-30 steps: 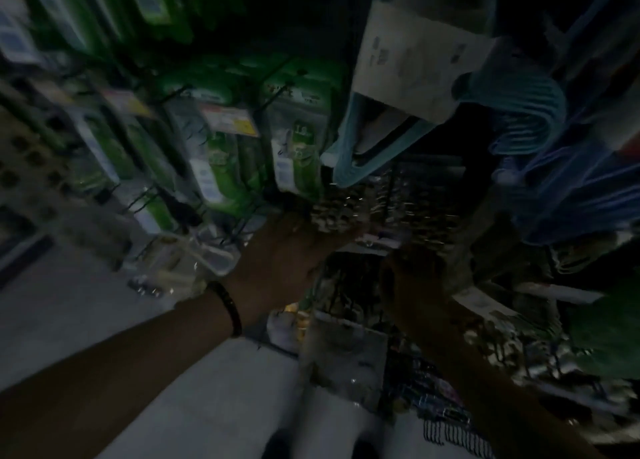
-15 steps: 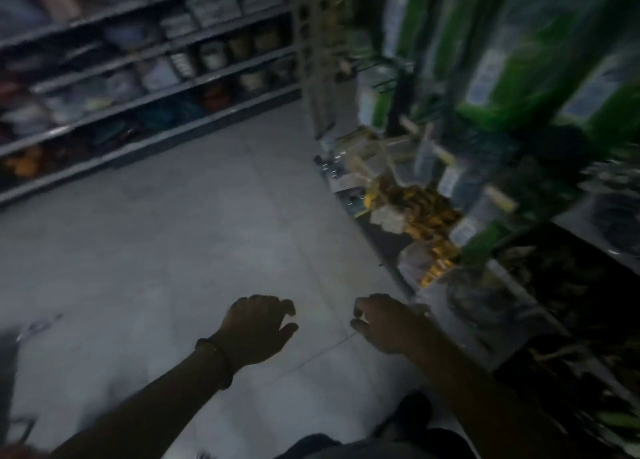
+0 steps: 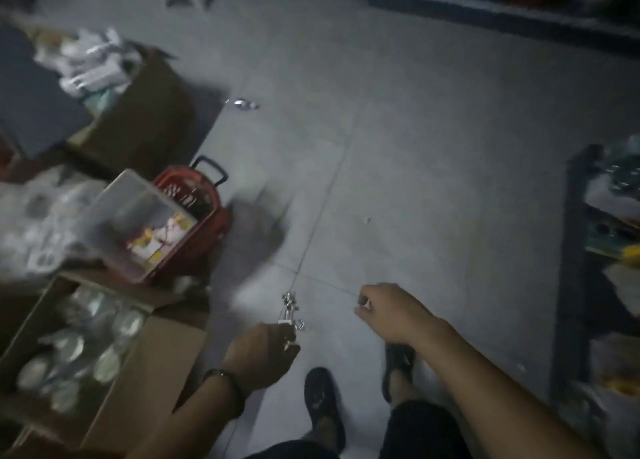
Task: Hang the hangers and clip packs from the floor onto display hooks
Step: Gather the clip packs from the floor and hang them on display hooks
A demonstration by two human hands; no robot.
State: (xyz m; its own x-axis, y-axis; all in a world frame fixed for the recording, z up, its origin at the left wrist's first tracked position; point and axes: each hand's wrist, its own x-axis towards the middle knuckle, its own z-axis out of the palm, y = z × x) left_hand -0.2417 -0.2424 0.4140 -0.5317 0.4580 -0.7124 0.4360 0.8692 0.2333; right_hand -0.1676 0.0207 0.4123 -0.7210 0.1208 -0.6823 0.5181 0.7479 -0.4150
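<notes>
Floor [image 3: 433, 147]: filling the view now, where a second ago the head was facing the display hooks; the person is turning from the rack to the stock below.
Shelf [image 3: 575, 250]: standing at the right edge, well apart from the boxes.
Box [image 3: 166, 361]: lying open at the lower left, holding shiny packs too blurred to name.
Basket [image 3: 211, 230]: red, sitting just beyond the box, with a clear tub [image 3: 114, 216] leaning in it.
Left hand [image 3: 263, 351]: gripping a bunch of metal clips; half a second ago it was showing nothing.
Right hand [image 3: 391, 313]: hanging near the left with fingers curled; whether they are pinching anything I cannot tell.
Clips [image 3: 290, 311]: sticking up out of the left fist, above the floor and in front of the feet.
Loose piece [image 3: 242, 104]: glinting on the floor well ahead, still waiting to be gathered.
Meaning: one hanging looks finished and the next item is probably already in hand, so the person is likely heading back to the hooks.
</notes>
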